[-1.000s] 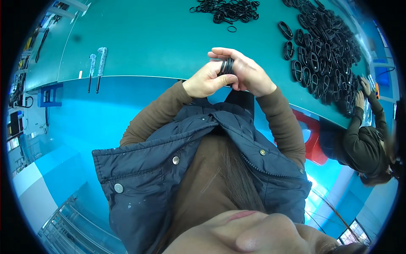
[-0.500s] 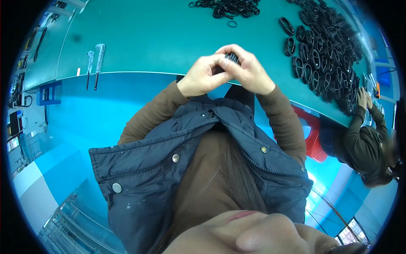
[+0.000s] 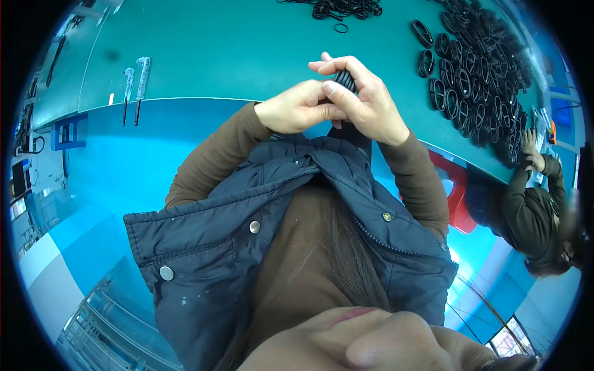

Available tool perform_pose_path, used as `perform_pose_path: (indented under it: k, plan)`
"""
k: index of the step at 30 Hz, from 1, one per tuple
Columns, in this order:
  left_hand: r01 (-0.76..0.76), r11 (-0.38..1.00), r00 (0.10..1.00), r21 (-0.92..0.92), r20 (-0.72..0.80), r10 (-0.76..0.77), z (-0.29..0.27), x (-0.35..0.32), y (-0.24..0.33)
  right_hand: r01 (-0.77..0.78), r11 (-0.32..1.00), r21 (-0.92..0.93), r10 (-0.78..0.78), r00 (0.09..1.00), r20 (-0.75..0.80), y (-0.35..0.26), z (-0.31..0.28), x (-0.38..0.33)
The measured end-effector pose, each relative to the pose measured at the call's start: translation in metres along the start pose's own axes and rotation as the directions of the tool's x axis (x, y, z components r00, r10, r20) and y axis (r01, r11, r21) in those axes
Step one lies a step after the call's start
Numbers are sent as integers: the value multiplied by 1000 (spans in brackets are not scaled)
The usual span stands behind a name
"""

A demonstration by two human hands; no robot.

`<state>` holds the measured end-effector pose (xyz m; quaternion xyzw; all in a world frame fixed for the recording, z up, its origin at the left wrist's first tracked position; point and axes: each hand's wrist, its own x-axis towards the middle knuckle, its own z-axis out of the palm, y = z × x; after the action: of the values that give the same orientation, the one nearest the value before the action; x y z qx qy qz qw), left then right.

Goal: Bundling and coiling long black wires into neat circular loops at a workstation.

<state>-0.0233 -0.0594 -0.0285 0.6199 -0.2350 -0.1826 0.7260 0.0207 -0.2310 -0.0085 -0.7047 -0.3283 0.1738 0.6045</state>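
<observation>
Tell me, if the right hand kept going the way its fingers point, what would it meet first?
The right hand points leftward, its fingers wrapped over the black ribbed part. It would press straight into the left hand, which it already touches. Beyond that lies bare green table, though depth is hard to judge.

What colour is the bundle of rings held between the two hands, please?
Black; the bundle of rings shows best in the head view, pinched between the left hand and right hand.

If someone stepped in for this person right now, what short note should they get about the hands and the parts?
Left hand and right hand: both in a grip on one small black ribbed part, held above the green table edge.
Parts: a large spread of black rings at far right, a smaller pile at the top.
Two tools lie untouched at left.
Done or left: cannot tell; many rings remain on the table.
</observation>
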Motion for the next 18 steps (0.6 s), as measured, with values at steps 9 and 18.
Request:
perform_pose_path:
  k: [9,18]
  plan:
    - [-9,998,995,63,-102,16,18,-12,5,267,798,-540,-258,962,95,19,-3,-2]
    - [-55,994,990,-92,-137,42,18,-10,2,427,850,-310,-416,903,105,12,-11,-2]
